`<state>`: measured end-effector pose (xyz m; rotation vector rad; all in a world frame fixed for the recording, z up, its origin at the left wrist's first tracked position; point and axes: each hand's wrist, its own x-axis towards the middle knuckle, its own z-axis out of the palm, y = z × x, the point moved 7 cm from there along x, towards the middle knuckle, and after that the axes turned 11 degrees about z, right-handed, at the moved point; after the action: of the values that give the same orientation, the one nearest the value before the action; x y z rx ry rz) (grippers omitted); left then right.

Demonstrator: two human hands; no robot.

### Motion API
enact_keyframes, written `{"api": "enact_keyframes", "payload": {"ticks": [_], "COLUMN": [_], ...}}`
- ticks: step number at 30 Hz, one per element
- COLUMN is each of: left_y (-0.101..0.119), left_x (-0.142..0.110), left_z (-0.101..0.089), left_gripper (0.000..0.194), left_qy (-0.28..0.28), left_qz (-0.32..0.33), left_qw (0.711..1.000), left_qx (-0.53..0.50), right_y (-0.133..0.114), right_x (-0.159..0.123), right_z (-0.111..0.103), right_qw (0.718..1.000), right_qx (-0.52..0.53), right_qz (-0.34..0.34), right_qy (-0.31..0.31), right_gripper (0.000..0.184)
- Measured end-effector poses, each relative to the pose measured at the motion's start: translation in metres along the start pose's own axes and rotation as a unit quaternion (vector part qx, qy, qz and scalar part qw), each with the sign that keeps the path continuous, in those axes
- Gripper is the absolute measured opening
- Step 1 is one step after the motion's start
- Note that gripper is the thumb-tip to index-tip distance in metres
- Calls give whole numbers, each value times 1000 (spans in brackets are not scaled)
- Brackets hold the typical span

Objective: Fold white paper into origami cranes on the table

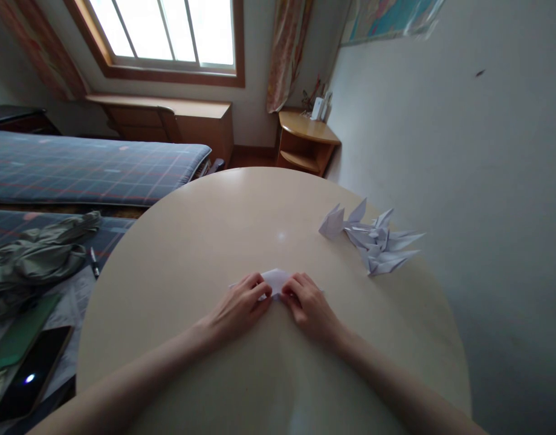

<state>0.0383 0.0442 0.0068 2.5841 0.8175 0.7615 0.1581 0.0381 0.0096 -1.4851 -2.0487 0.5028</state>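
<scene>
A folded sheet of white paper (277, 280) lies on the round cream table (205, 241), its middle showing between my hands. My left hand (247, 297) grips the paper's left part, thumb and fingers pinched at the near edge. On the other side my right hand (309, 302) pinches the right part the same way, the two sets of fingertips close together. Small tips of paper stick out past both hands. The creases under my fingers are hidden.
Several folded white paper figures (380, 241) sit in a cluster at the table's right, near the wall. To the left, a bed (92, 169) carries a crumpled grey-green cloth (42, 260), a pen (94, 263), a green folder (24, 332) and a dark phone (33, 371).
</scene>
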Motion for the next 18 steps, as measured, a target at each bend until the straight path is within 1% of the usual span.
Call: {"api": "enact_keyframes", "payload": {"ticks": [3, 6, 10, 14, 16, 18], "left_y": [-6, -12, -18, -17, -16, -16], "left_x": [1, 0, -3, -3, -2, -1], "left_z": [1, 3, 6, 7, 7, 6], "left_gripper": [19, 17, 16, 17, 16, 16], "left_qy": [-12, -13, 10, 20, 14, 6], "left_qz": [-43, -75, -95, -89, -92, -106], "left_qw": [998, 993, 986, 984, 985, 987], "left_qx": [-46, -91, -137, -151, -143, -124], "right_y": [7, 13, 14, 12, 12, 13], "right_x": [1, 2, 4, 3, 3, 3], "right_z": [-2, -2, -2, -1, -1, -1], "right_qw": [998, 994, 991, 992, 991, 990], "right_qx": [43, 79, 103, 107, 112, 112], "right_qz": [45, 71, 61, 32, 34, 53], "right_qy": [-17, -40, -56, -62, -65, -62], "right_gripper": [14, 13, 14, 15, 13, 10]}}
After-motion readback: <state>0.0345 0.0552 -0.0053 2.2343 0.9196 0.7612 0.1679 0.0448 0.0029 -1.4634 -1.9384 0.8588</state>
